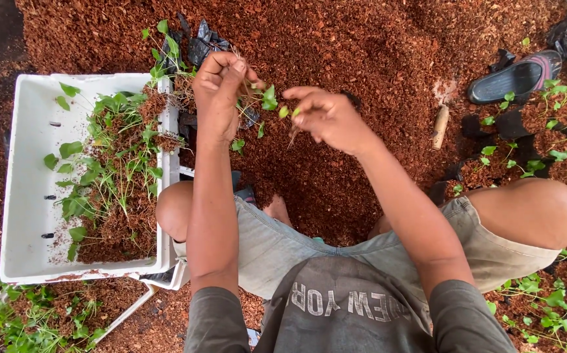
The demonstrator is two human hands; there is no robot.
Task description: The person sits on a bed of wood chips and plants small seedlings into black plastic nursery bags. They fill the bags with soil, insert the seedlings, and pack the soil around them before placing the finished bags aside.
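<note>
Down over a bed of reddish-brown coconut husk mulch (336, 59), both hands are busy with small green seedlings. The left hand (220, 91) is closed in a loose fist around a clump of seedlings (257, 98), whose roots and leaves stick out toward the right. The right hand (326, 116) is just beside it, its fingertips pinched on a single thin seedling (291, 121) whose stem hangs below the fingers. The two hands are near each other but do not seem to touch.

At the left edge of the mulch stands a white plastic tray (28, 196), with a heap of rooted seedlings and husk (117, 176) piled against its right wall. More seedlings in small black bags (545, 137) crowd the right edge of the mulch, near the person's right knee. A dark sandal (515, 77) lies at the far right corner, and a wooden-handled tool (440, 125) lies on the mulch just left of the bags.
</note>
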